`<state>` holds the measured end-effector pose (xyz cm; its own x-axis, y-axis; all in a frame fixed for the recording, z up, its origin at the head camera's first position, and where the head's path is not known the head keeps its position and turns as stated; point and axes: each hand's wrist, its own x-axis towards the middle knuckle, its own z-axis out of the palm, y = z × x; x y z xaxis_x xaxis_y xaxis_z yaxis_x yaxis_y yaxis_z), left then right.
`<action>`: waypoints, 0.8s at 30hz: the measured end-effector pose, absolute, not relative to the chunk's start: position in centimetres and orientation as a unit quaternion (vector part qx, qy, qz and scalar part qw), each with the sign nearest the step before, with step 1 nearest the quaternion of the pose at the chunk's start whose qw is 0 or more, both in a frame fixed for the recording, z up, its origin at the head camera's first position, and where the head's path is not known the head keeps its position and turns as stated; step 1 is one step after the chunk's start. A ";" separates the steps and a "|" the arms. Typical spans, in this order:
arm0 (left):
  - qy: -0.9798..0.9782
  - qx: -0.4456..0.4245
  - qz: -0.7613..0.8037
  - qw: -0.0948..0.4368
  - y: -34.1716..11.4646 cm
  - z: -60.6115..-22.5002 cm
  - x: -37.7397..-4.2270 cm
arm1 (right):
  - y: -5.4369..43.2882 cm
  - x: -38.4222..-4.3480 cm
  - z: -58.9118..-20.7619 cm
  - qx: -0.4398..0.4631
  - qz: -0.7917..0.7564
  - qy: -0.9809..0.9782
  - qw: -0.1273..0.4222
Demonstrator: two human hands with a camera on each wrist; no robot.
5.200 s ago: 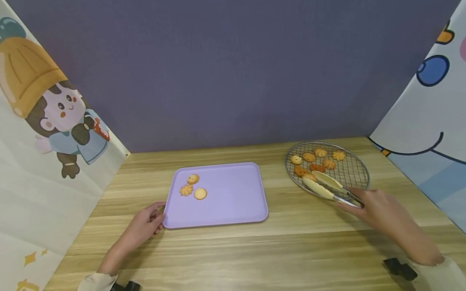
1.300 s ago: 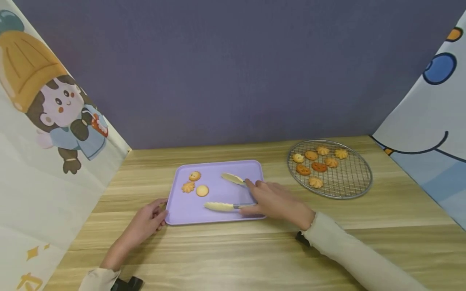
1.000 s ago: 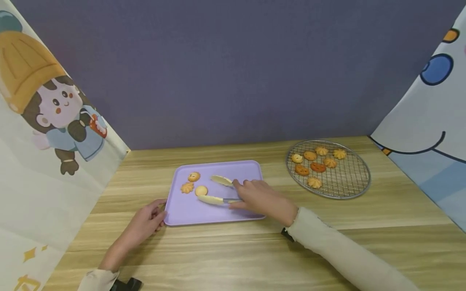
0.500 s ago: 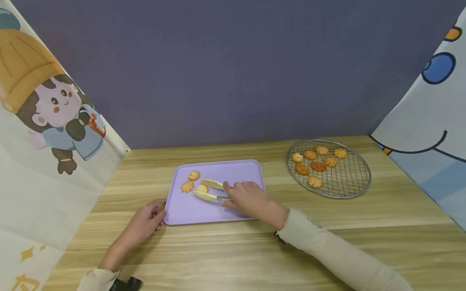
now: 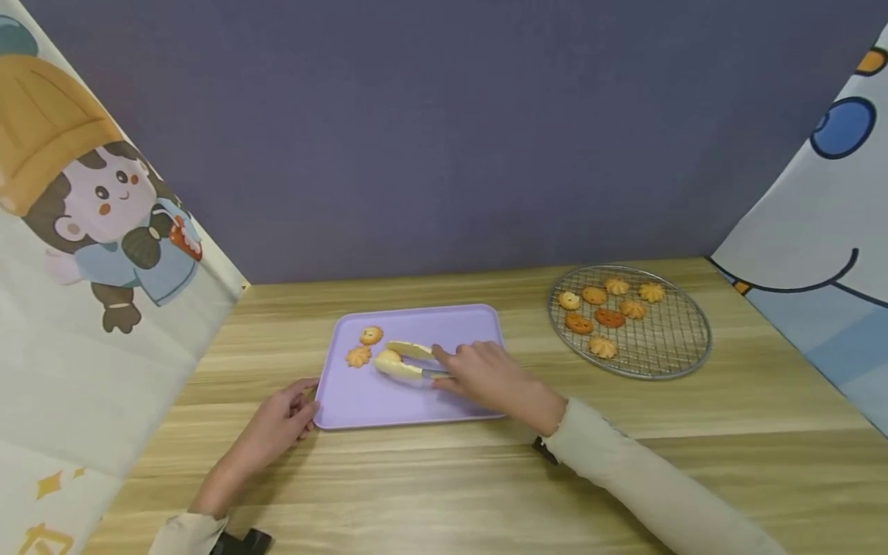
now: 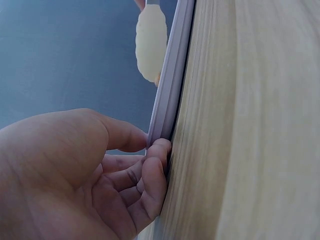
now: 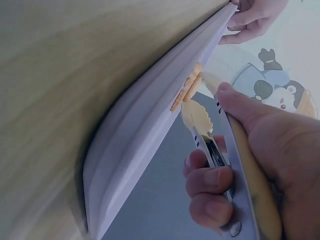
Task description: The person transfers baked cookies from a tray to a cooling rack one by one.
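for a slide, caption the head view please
Over a purple tray, the right hand holds tongs around a cookie; the left hand grips the tray's edge.

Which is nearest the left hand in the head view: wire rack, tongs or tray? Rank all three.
1. Tray: left hand grips its left edge.
2. Tongs: above the tray, in the right hand.
3. Wire rack: far right.

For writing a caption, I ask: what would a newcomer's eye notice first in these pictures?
Probably the pale purple rectangular tray at centre, where the right hand holds cream-tipped metal tongs around a pale cookie. Next, the round metal wire rack at the right of the wooden table, bearing eight golden and reddish cookies, and the orange-hatted cartoon figure at far left.
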<state>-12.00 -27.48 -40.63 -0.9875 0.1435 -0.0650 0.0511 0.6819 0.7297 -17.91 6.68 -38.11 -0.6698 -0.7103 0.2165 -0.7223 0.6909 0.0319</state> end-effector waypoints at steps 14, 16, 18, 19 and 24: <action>0.916 0.052 0.394 0.060 -27.5 -40.5 -12.0 | 10.1 -16.2 -36.2 0.398 0.022 -0.904 0.156; 0.915 0.053 0.395 0.060 -27.5 -40.5 -11.9 | 10.8 -16.0 -36.0 0.399 0.022 -0.903 0.161; 0.915 0.055 0.395 0.059 -27.5 -40.5 -11.9 | 11.5 -15.7 -35.9 0.401 0.027 -0.900 0.166; 0.915 0.056 0.395 0.058 -27.5 -40.5 -11.9 | 11.8 -15.6 -35.9 0.403 0.028 -0.898 0.171; 0.916 0.058 0.393 0.055 -27.5 -40.6 -11.9 | 13.1 -15.0 -35.9 0.419 0.038 -0.887 0.188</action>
<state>-11.94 -27.53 -40.57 -0.9873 0.1489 -0.0550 0.0628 0.6843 0.7265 -15.03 13.12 -35.94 -0.5771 -0.7298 0.3666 -0.7587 0.6452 0.0900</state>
